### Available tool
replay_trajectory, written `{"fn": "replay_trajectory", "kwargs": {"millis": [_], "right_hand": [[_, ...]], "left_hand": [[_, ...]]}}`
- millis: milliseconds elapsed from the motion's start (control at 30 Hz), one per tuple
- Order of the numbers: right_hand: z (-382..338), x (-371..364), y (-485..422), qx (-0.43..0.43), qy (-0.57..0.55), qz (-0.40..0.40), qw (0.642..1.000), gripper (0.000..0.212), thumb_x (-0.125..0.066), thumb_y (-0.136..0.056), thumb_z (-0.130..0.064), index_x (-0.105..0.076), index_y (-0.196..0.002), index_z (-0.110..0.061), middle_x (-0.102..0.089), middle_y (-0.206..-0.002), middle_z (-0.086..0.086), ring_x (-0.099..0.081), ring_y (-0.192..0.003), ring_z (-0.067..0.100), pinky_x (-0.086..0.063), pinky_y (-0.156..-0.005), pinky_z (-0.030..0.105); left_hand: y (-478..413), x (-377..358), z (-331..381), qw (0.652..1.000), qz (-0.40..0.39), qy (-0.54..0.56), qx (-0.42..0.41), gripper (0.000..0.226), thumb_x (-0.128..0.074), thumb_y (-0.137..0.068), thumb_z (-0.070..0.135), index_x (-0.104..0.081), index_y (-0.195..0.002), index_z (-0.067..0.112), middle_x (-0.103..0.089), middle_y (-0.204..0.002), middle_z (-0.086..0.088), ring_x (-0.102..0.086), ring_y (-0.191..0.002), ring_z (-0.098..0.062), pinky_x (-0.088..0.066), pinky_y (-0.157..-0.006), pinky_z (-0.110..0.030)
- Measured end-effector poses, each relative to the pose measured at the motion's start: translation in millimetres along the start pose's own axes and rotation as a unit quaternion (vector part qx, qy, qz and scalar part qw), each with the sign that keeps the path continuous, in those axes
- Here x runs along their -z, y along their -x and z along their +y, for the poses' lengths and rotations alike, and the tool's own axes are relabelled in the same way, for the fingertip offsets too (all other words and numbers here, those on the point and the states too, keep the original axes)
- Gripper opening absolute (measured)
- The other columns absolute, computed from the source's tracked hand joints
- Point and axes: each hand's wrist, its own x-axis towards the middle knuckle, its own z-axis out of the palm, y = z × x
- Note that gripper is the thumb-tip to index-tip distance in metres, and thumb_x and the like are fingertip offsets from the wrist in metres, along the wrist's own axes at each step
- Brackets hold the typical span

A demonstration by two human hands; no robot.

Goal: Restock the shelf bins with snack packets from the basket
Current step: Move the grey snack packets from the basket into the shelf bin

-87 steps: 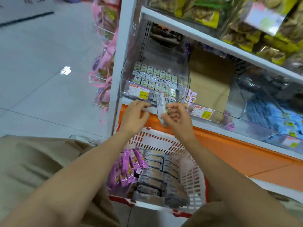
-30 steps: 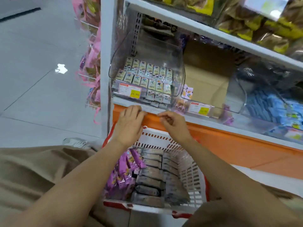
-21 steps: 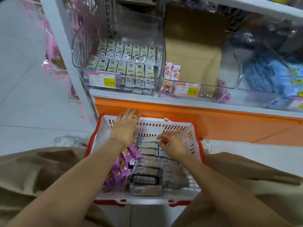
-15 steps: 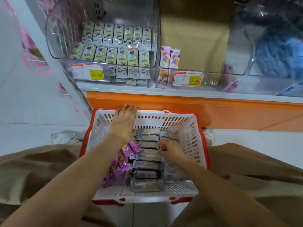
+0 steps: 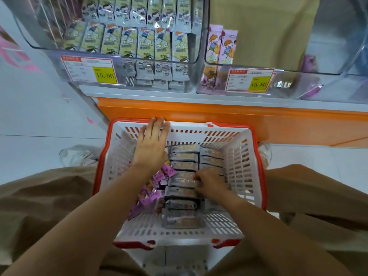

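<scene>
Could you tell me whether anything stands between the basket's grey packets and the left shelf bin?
The left hand, fingers at the basket rim, lies near that path; beyond it rises only the front wall of the clear bin.

The basket [image 5: 262,176] is open above, so it can be entered from overhead. Left of the left hand [image 5: 152,144], bare room is left as far as the basket's side wall. Just beyond its fingertips, passage is barred by the orange shelf base [image 5: 219,113]. The right hand [image 5: 209,184], curled onto the grey packets [image 5: 182,196], is hemmed by their rows on its left, with purple packets [image 5: 152,193] heaped beyond. Far beyond both hands, the left bin [image 5: 123,44] is packed with rows. The middle bin [image 5: 294,84] is occupied only at its left edge by two lilac packets [image 5: 221,46]; free room is left to their right.
</scene>
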Motion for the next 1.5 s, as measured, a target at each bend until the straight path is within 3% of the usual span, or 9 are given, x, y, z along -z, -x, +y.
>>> {"fn": "replay_trajectory", "kwargs": {"millis": [300, 467, 633, 733, 833, 1033, 1233, 1367, 1500], "right_hand": [[-23.7, 37.7, 7.8, 0.0, -0.194, 0.094, 0.976, 0.024, -0.072, -0.087, -0.025, -0.063, -0.107, -0.017, -0.058, -0.097, -0.006, -0.057, -0.087, 0.011, -0.049, -0.074, 0.028], [-49.1, 69.8, 21.1, 0.013, -0.322, 0.139, 0.936, 0.033, -0.073, -0.087, -0.028, -0.055, -0.114, -0.022, -0.061, -0.094, -0.001, -0.059, -0.079, 0.01, -0.049, -0.069, 0.023], [-80.9, 102.9, 37.1, 0.06, -0.409, 0.227, 0.882, 0.038, -0.074, -0.086, -0.028, -0.05, -0.113, -0.017, -0.06, -0.083, 0.01, -0.056, -0.071, 0.013, -0.045, -0.062, 0.017], [-94.6, 116.7, 44.9, 0.069, -0.453, 0.261, 0.85, 0.042, -0.074, -0.085, -0.035, -0.046, -0.113, -0.021, -0.063, -0.089, 0.019, -0.062, -0.081, 0.024, -0.048, -0.07, 0.03], [-110.7, 125.6, 55.5, 0.102, -0.452, 0.272, 0.843, 0.054, -0.075, -0.083, -0.037, -0.04, -0.12, -0.021, -0.065, -0.103, 0.017, -0.063, -0.09, 0.026, -0.051, -0.076, 0.035], [-149.4, 134.1, 74.7, 0.16, -0.394, 0.308, 0.851, 0.074, -0.075, -0.084, -0.019, -0.021, -0.135, -0.024, -0.056, -0.115, 0.009, -0.063, -0.092, 0.022, -0.056, -0.077, 0.029], [-175.1, 142.6, 86.2, 0.198, -0.331, 0.325, 0.863, 0.047, -0.075, -0.085, -0.018, -0.041, -0.116, -0.026, -0.053, -0.103, -0.001, -0.055, -0.084, 0.016, -0.051, -0.072, 0.033], [-191.0, 159.7, 88.0, 0.193, -0.31, 0.339, 0.867, 0.037, -0.071, -0.087, -0.013, -0.048, -0.116, -0.016, -0.054, -0.097, -0.004, -0.053, -0.077, 0.01, -0.052, -0.071, 0.031], [-209.9, 189.2, 84.5, 0.198, -0.294, 0.377, 0.856, 0.033, -0.069, -0.089, -0.01, -0.053, -0.118, -0.014, -0.052, -0.087, -0.004, -0.05, -0.071, 0.005, -0.051, -0.069, 0.023]], "left_hand": [[3.9, 7.6, 3.9, 0.998, -0.023, 0.056, 0.008, 0.084, -0.057, -0.095, 0.028, -0.002, -0.157, 0.017, 0.008, -0.164, -0.009, 0.011, -0.15, -0.027, -0.009, -0.121, -0.042], [12.1, 16.7, 1.3, 0.983, -0.035, 0.177, -0.029, 0.058, -0.058, -0.093, 0.022, -0.04, -0.148, 0.022, -0.021, -0.159, -0.008, -0.021, -0.146, -0.027, -0.024, -0.119, -0.041], [25.1, 34.1, 3.1, 0.875, -0.107, 0.473, -0.001, 0.022, -0.05, -0.102, 0.023, -0.063, -0.119, 0.03, -0.062, -0.124, -0.003, -0.059, -0.108, -0.022, -0.048, -0.095, -0.036], [36.7, 59.0, 6.6, 0.824, -0.082, 0.561, 0.013, 0.02, -0.046, -0.104, 0.026, -0.065, -0.097, 0.026, -0.063, -0.092, -0.002, -0.056, -0.083, -0.014, -0.046, -0.07, -0.012], [48.4, 80.8, 6.9, 0.795, -0.055, 0.604, 0.008, 0.028, -0.041, -0.105, 0.028, -0.066, -0.106, 0.014, -0.067, -0.104, -0.006, -0.059, -0.094, -0.015, -0.045, -0.074, -0.014], [60.4, 98.6, 6.7, 0.707, -0.048, 0.706, 0.008, 0.028, -0.044, -0.105, 0.025, -0.066, -0.091, 0.016, -0.065, -0.087, -0.001, -0.054, -0.082, -0.017, -0.04, -0.076, -0.027], [63.7, 115.3, -4.3, 0.67, -0.02, 0.742, 0.004, 0.023, -0.047, -0.103, 0.021, -0.064, -0.094, 0.009, -0.06, -0.095, -0.016, -0.053, -0.091, -0.028, -0.046, -0.09, -0.042], [61.3, 134.4, -10.7, 0.748, 0.059, 0.661, -0.012, 0.023, -0.047, -0.102, 0.021, -0.063, -0.103, 0.006, -0.06, -0.095, -0.013, -0.055, -0.087, -0.024, -0.047, -0.086, -0.041], [55.9, 155.5, -25.8, 0.844, 0.254, 0.472, -0.018, 0.025, -0.05, -0.097, 0.013, -0.063, -0.12, 0.015, -0.055, -0.116, -0.003, -0.054, -0.106, -0.017, -0.045, -0.094, -0.032]]}}
